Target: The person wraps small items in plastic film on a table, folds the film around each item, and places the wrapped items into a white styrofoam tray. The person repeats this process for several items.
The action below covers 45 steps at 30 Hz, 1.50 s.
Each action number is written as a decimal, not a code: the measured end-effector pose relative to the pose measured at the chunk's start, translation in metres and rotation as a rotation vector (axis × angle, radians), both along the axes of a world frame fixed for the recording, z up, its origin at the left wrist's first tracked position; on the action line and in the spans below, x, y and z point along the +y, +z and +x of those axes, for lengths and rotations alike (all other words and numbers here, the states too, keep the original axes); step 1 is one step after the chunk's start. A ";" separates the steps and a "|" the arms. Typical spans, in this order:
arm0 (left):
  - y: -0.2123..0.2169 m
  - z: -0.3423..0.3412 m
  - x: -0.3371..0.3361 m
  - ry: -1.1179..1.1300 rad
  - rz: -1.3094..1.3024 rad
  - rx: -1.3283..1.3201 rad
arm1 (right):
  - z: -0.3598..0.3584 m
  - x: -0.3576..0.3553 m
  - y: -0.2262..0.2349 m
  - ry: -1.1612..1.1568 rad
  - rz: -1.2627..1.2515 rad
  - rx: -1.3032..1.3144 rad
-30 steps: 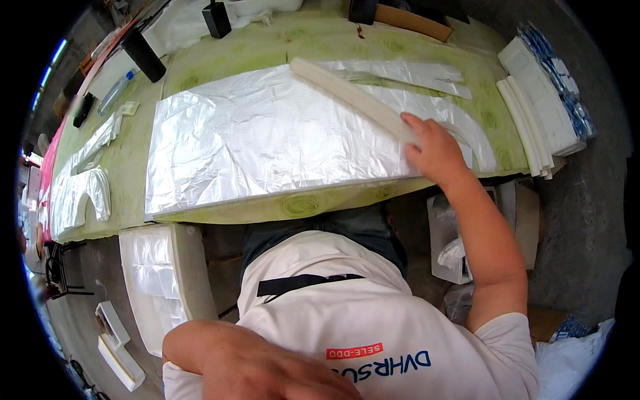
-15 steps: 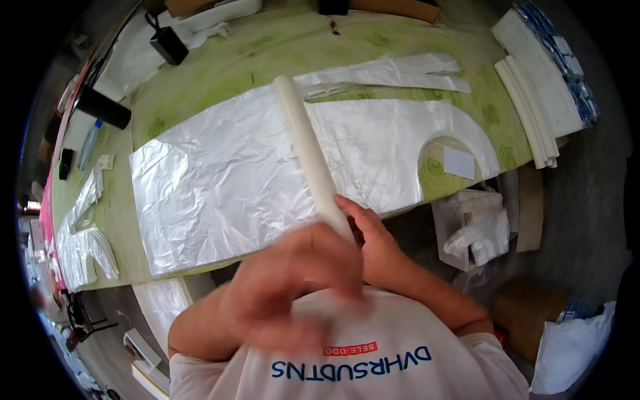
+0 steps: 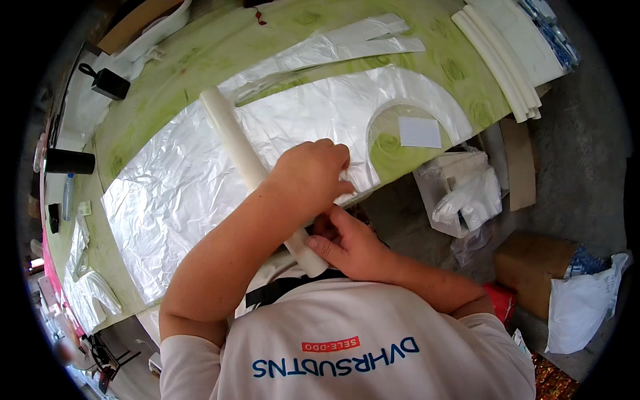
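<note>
In the head view, a long white roll lies slanted across a broad sheet of clear plastic film spread over the green surface, its near end coming off the surface edge toward the person's chest. The right hand is clenched around that near end, just above the white shirt. The left hand reaches across the roll and pinches the film's near edge between curled fingers. A half-round cutout in the film shows green surface with a small white card inside it. Narrow film strips lie farther back, stacked white foam bars sit at the right end, and a black cylinder stands at the left.
</note>
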<state>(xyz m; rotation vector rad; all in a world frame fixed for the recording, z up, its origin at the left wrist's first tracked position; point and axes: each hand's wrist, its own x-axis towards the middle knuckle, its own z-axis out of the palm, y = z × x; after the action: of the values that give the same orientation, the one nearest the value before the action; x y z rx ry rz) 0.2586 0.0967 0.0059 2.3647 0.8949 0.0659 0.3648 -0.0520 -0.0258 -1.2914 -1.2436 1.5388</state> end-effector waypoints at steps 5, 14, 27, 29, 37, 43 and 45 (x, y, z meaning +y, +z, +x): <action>0.000 -0.002 0.003 0.082 -0.047 0.066 | 0.024 -0.013 -0.015 -0.144 0.048 0.009; 0.021 -0.029 -0.019 0.386 -0.106 -0.284 | 0.070 0.052 -0.005 -0.158 0.891 -0.781; 0.035 -0.001 0.020 0.807 -0.699 -0.878 | 0.056 0.124 0.018 -0.081 1.071 -0.959; 0.030 -0.024 0.028 0.816 -0.807 -1.048 | 0.055 0.121 0.014 -0.140 1.069 -0.797; 0.020 -0.244 0.012 1.229 -0.411 -0.882 | 0.078 0.091 -0.004 -0.263 0.933 -0.630; -0.018 -0.281 -0.001 1.095 0.177 -0.115 | 0.027 0.075 0.004 0.019 0.996 -0.569; -0.025 -0.264 0.001 1.038 0.493 -0.148 | 0.012 0.063 0.004 0.068 1.027 -0.571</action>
<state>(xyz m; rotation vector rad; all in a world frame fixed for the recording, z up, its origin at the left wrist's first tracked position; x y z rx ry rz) -0.0055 0.0981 -0.0194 1.9695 2.1022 0.9389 0.3768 0.0113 -0.0215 -0.9649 -2.0529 0.3557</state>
